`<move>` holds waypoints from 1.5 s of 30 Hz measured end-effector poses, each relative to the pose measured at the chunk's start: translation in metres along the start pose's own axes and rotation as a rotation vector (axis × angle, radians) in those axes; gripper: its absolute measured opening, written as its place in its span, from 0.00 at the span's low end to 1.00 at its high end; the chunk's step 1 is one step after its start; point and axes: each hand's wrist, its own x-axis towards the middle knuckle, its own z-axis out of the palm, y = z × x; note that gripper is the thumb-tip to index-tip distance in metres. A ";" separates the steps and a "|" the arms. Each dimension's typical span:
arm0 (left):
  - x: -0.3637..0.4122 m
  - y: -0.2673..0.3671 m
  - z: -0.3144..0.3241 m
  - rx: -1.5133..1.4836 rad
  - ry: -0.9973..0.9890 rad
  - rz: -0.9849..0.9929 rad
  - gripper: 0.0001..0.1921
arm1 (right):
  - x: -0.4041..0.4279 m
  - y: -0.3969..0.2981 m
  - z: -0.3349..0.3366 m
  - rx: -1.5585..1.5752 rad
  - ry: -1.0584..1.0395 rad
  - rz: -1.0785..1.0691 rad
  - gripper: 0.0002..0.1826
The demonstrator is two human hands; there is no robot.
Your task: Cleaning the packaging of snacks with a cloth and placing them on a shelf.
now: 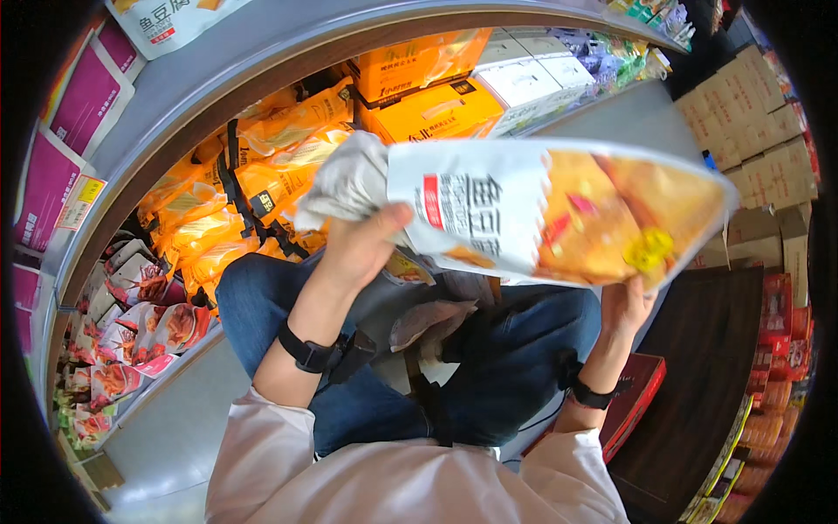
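Observation:
A large white plastic food pouch (465, 209), printed with golden fried pieces, is held lengthwise above my knees. My right hand (625, 311) pinches its lower edge near the far right end. At its left end my left hand (363, 245) grips a crumpled grey-white cloth (350, 173), with the thumb by the pouch's edge. The cloth hides most of those fingers, and whether they also grip the pouch is unclear. Below the pouch, a crumpled translucent packet (432, 321) shows between my legs. Black straps circle both wrists.
Orange packs (203, 216) and orange cartons (429, 111) fill the lower shelf ahead, beside white boxes (524, 82). Red-and-white food packs (144, 327) sit left. An upper shelf edge (216, 72) curves overhead. Stacked cardboard boxes (740, 111), a dark wooden surface (700, 380) and a red box (635, 399) stand right.

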 end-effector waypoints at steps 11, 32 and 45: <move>0.013 0.013 0.007 0.341 0.205 0.095 0.09 | -0.012 0.012 -0.007 -0.632 -0.322 0.469 0.22; -0.003 0.009 0.019 1.217 -0.227 0.504 0.04 | 0.040 -0.074 0.088 -1.167 -0.596 -0.355 0.05; 0.014 -0.002 -0.003 0.238 0.612 0.315 0.09 | 0.044 -0.059 0.067 -1.379 -0.731 -0.156 0.03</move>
